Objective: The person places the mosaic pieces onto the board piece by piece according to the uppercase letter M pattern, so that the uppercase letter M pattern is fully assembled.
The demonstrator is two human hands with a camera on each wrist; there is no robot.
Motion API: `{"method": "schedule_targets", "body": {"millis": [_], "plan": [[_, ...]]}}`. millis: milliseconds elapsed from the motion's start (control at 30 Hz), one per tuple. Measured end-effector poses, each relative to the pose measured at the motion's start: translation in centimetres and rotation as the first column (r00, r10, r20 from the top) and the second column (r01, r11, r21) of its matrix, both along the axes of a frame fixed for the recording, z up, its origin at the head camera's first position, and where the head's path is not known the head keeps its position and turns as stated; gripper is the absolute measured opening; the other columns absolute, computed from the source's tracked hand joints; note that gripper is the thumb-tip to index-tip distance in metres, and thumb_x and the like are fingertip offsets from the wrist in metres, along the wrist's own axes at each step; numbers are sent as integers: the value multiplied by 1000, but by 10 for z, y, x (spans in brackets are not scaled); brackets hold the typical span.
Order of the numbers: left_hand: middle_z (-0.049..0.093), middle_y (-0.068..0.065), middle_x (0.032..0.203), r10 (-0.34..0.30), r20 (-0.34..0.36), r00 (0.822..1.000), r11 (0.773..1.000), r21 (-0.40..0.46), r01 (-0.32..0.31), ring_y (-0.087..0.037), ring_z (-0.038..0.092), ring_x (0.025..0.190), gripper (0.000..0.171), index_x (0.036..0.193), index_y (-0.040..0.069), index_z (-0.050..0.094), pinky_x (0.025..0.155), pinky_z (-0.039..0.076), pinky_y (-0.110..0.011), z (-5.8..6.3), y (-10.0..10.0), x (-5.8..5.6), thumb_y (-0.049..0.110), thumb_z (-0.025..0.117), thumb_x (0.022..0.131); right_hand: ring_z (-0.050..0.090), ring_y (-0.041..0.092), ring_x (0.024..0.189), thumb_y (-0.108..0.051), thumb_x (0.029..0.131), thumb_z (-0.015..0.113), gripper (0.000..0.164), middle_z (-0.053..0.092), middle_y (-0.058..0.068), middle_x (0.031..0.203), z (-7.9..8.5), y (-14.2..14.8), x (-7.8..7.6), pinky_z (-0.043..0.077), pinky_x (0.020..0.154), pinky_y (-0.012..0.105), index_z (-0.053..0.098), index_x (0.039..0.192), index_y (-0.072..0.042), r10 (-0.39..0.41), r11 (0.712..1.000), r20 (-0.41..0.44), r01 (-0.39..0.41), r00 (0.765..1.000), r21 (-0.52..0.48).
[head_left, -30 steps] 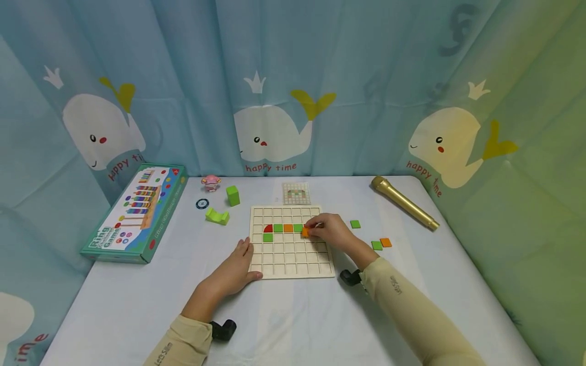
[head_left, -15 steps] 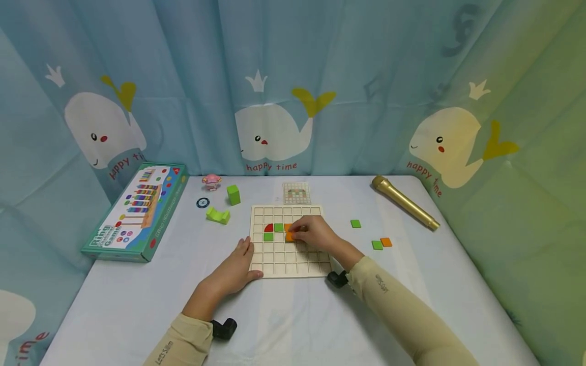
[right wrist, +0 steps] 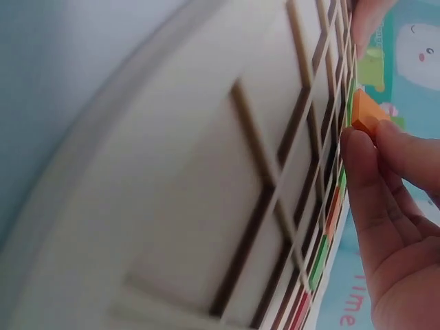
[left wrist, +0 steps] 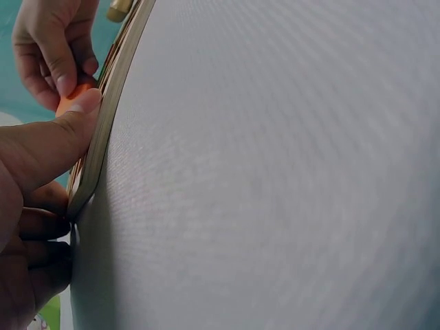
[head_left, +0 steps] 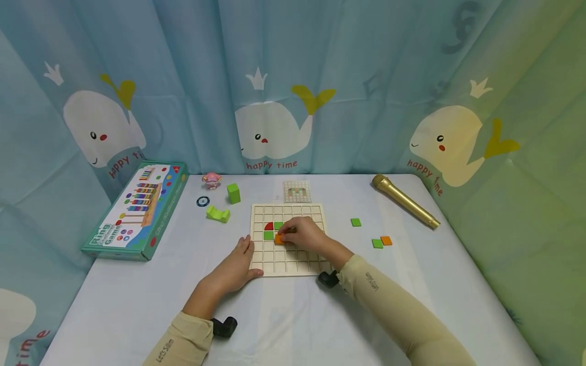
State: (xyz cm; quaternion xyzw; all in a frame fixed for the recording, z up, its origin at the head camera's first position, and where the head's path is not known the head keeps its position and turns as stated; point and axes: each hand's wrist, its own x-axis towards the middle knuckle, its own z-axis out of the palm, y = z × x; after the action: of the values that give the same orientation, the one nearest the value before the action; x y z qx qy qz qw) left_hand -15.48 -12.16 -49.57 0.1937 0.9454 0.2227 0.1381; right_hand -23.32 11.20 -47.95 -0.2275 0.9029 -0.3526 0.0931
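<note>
1. The right hand point(head_left: 305, 235) pinches an orange tile point(head_left: 279, 239) between thumb and fingertips, low over the wooden grid board point(head_left: 293, 265).
2. The tile sits just right of a green tile point(head_left: 268, 235), below the red piece point(head_left: 268, 226).
3. The left hand point(head_left: 235, 268) lies flat, fingers relaxed, against the board's left edge on the worktop point(head_left: 137, 300).

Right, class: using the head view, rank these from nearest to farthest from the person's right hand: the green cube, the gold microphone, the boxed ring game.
Measured from the right hand:
1. Green cube, up and to the left, beyond the wooden grid board.
2. Gold microphone, at the far right of the table.
3. Boxed ring game, at the table's left edge.
</note>
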Motion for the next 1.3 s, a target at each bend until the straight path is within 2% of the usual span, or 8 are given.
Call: {"method": "schedule_targets", "body": {"millis": [200,433,633,800,1033,1300], "plan": [[18,-31,161,-5,-1,1000,1000,17,5,-42,16,150,87,150,-16,29,118,25,-49,3,0,1,36,71,94,65,9,86,-12,92,76,8,74,-3,96,1,-11,2,55,79,26,79,99,-10,13,1000,27,-12,1000,-15],[19,-30,161,-8,-4,1000,1000,10,8,-42,17,150,87,150,-15,30,118,27,-49,2,0,1,36,71,94,63,10,85,-13,93,74,5,71,-6,91,-1,-23,6,53,79,27,78,96,-12,38,999,36,-38,999,1],[18,-30,161,-6,-13,1000,1000,11,6,-42,17,150,87,150,-15,30,117,27,-49,1,0,0,37,71,93,61,9,82,-14,94,73,6,70,-8,89,-3,-29,9,52,77,27,78,96,-13,29,996,13,-30,999,86],[18,-31,161,-13,-23,1000,1000,13,13,-43,16,150,87,150,-15,30,117,27,-49,0,-1,0,37,70,94,63,9,84,-14,93,74,6,70,-6,90,-3,-33,10,53,75,26,80,94,-13,43,989,-40,-37,998,142],[18,-31,161,-15,-21,1000,1000,3,15,-43,16,150,87,150,-16,30,118,27,-49,1,-1,0,37,69,94,64,10,83,-12,92,76,5,71,-4,88,-3,-34,11,54,74,27,81,92,-10,63,990,-94,-50,994,134],[19,-32,160,-14,-20,1000,1000,2,14,-43,17,150,87,150,-16,30,117,28,-50,1,0,1,37,70,94,63,8,86,-16,94,73,8,71,-8,93,-3,-23,10,53,79,26,79,99,-14,22,995,-29,-18,999,103]]}}
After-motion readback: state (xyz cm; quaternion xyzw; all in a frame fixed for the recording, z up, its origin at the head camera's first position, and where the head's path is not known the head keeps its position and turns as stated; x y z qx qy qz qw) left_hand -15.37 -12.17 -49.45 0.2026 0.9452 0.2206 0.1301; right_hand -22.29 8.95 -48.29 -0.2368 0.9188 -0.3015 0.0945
